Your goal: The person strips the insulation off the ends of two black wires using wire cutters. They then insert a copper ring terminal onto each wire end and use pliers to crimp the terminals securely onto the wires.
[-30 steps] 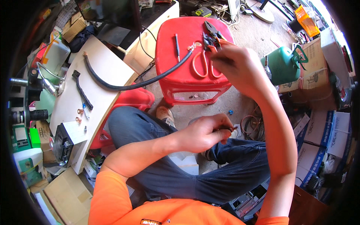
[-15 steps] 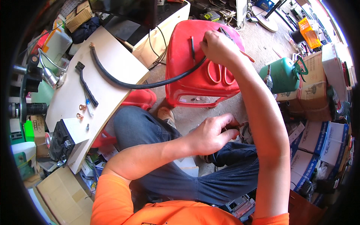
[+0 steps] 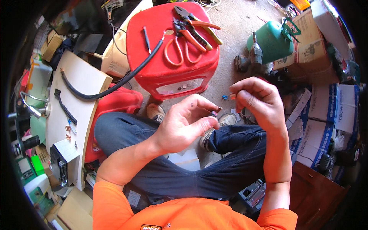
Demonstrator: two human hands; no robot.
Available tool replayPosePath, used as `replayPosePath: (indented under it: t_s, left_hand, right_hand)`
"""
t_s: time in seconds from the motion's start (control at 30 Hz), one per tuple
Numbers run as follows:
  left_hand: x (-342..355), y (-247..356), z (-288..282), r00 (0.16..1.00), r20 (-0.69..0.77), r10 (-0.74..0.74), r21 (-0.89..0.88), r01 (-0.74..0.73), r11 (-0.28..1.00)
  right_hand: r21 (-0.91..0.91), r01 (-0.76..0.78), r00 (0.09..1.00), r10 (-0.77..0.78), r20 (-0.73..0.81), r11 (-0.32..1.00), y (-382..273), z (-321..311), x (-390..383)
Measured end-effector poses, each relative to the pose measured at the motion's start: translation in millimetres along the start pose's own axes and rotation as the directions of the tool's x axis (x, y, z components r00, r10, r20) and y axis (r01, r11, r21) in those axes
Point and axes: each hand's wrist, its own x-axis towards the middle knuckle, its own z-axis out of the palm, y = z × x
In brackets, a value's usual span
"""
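Note:
My left hand [image 3: 186, 124] hangs over my lap, fingers curled toward the thumb. A small dark thing shows at its fingertips, too small to name. To its right, my right hand [image 3: 261, 100] is raised with thumb and fingers pinched together; what they hold, if anything, I cannot make out. Beyond them, a thick black cable [image 3: 119, 85] bridges the board and the red stool [image 3: 168, 69], its bare copper end on the stool. Combination pliers [image 3: 182, 13], a wire stripper [image 3: 191, 34], orange-handled scissors [image 3: 173, 55] and a dark pen-shaped tool [image 3: 147, 40] lie there too.
On the pale board [image 3: 71, 99] at left are a short black cable [image 3: 65, 107] and copper lugs [image 3: 68, 136]. A green gas cylinder [image 3: 272, 42] stands right of the stool, near a grey-green power tool [image 3: 255, 51]. Blue-white boxes [image 3: 322, 105] are stacked at right.
My right hand has come back from the stool toward my left hand, uncovering the cable end and the pliers. My left hand has turned its curled fingers upward. The whole view has shifted.

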Motion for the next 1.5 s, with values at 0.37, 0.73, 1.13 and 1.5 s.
replayPosePath:
  t_s: [0.37,0.73,1.13,1.5]
  left_hand:
    - [6.6,-3.4,2.0,0.997,-0.030,-0.066,0.013,0.066,0.998]
    - [8.2,1.9,10.3,0.993,-0.057,-0.103,-0.028,0.102,0.994]
    - [6.7,-4.0,0.4,0.996,0.012,-0.091,0.011,0.091,0.996]
    - [3.2,8.3,-5.4,0.996,0.029,-0.086,-0.095,0.089,0.992]
  right_hand:
    - [0.013,-0.078,0.996,0.078,0.043,0.997,4.7,3.5,-5.2]
    - [-0.153,0.062,0.998,-0.058,0.029,0.986,8.4,9.8,-5.2]
    - [-0.057,0.035,0.999,-0.035,0.004,0.998,0.5,16.9,-7.0]
    - [-0.977,0.215,0.777,-0.606,0.167,0.006,-1.5,21.8,155.8]
